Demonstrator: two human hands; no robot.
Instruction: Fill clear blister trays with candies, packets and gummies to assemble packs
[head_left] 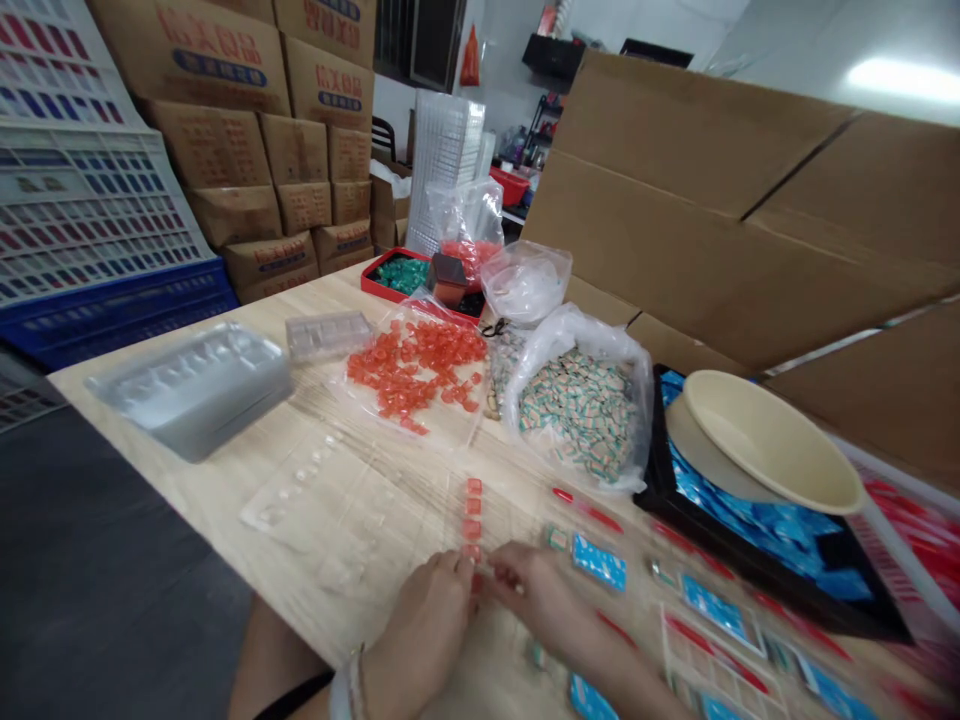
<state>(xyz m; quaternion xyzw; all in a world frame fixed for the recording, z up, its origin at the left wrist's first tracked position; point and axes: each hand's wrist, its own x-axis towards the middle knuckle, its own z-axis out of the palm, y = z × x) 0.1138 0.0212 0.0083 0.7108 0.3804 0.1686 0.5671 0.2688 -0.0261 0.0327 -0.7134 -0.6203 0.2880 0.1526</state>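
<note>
Both hands work close together at the near part of the wooden table. My left hand point(431, 610) has its fingers bunched at the near end of a short row of small red translucent pieces point(472, 507). From the right, my right hand point(532, 580) comes in with its fingertips pinched beside the same row. Whatever sits between the fingers is too small and blurred to name. Left of them lies a clear plastic tray point(300, 500) with moulded hollows. Right of my hands are blue patterned packets point(598, 562) and red pens point(587, 510), partly smeared by motion.
Loose red pieces point(409, 360) lie on a clear bag; a bag of small printed pieces point(581, 410) stands beside it. A cream basin point(772, 440) rests on a black tray point(757, 570) of blue packets. Stacked clear trays point(202, 385) sit left. Cardboard point(750, 200) rises behind.
</note>
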